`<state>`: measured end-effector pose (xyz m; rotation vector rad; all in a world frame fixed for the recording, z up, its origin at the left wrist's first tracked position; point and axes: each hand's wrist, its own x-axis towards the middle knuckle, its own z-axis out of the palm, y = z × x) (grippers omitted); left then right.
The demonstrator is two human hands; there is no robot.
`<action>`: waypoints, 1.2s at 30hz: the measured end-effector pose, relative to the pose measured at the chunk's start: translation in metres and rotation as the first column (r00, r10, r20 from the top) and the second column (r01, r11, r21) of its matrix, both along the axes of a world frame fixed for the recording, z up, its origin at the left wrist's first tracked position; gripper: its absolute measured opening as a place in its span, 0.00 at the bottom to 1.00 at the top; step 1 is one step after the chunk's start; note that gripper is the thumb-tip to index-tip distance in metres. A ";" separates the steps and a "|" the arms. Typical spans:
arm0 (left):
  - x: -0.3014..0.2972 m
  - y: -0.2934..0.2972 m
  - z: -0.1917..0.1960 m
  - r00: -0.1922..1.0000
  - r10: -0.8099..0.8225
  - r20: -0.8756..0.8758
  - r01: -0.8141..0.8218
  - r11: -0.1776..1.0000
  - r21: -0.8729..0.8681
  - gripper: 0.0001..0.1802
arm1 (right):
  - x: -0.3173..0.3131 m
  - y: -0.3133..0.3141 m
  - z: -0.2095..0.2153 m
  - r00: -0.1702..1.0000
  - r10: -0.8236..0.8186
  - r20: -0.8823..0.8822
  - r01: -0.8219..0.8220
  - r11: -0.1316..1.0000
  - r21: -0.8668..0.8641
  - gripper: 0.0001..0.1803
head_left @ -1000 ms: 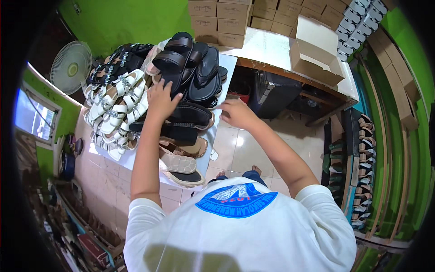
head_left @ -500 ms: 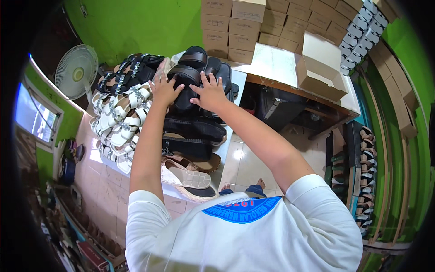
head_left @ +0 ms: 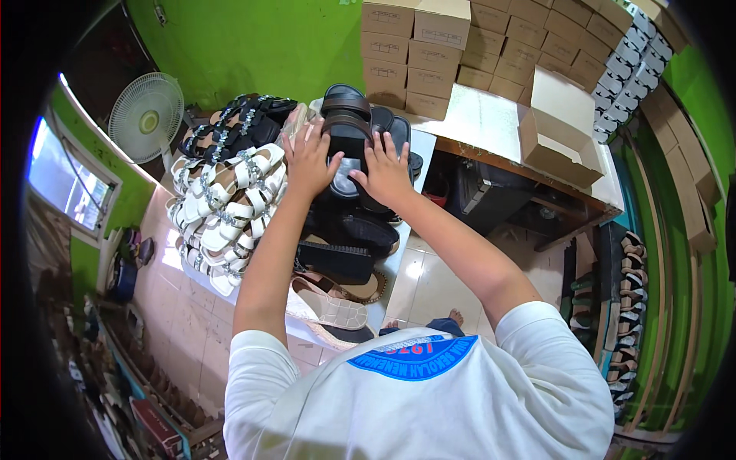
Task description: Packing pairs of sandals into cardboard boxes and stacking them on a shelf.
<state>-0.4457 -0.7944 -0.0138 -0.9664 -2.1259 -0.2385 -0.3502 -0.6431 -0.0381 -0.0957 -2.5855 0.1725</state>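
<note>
Black slide sandals (head_left: 347, 144) are lying between your two hands, at the table's far end.

Your left hand (head_left: 308, 159) is resting along their left side, your right hand (head_left: 385, 170) along their right; the hands are sitting apart, fingers spreading, but whether they are clamping the sandals you cannot tell. White sandals (head_left: 222, 207) are lying heaped leftward on the white table (head_left: 427, 146). Beyond, an open carton (head_left: 563, 153) is standing on a white-topped bench (head_left: 479, 115), lid raised, inner walls showing; stacked brown boxes (head_left: 429, 57) are standing closed, contents hidden. A fan (head_left: 146, 119) is standing near the green wall (head_left: 268, 46); pale tiles (head_left: 184, 322) are covering the floor.
</note>
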 end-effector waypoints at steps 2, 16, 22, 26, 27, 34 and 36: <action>0.012 0.011 0.009 0.999 -0.033 -0.026 0.032 0.999 -0.004 0.25 | 0.011 0.013 -0.002 1.000 0.009 0.012 -0.009 1.000 0.011 0.38; 0.104 0.203 0.032 0.951 -0.309 -0.018 0.309 0.951 -0.011 0.24 | 0.141 0.222 0.024 0.975 -0.089 0.205 0.072 0.994 0.087 0.40; 0.156 0.326 0.037 0.891 -0.453 -0.022 0.454 0.891 0.027 0.25 | 0.221 0.339 0.041 0.945 -0.176 0.276 0.124 0.973 0.196 0.39; 0.188 0.399 0.041 0.870 -0.494 -0.009 0.493 0.868 0.054 0.25 | 0.264 0.401 0.052 0.946 -0.219 0.241 0.181 0.969 0.171 0.39; 0.196 0.414 0.041 0.869 -0.495 -0.001 0.494 0.867 0.061 0.25 | 0.273 0.415 0.054 0.944 -0.227 0.241 0.190 0.967 0.168 0.39; 0.226 0.499 0.036 0.819 -0.561 0.122 0.550 0.827 0.112 0.26 | 0.297 0.507 0.066 0.895 -0.088 0.437 0.191 0.962 -0.198 0.37; 0.223 0.520 0.030 0.796 -0.584 0.159 0.569 0.812 0.134 0.26 | 0.292 0.530 0.064 0.882 -0.065 0.467 0.209 0.941 -0.264 0.37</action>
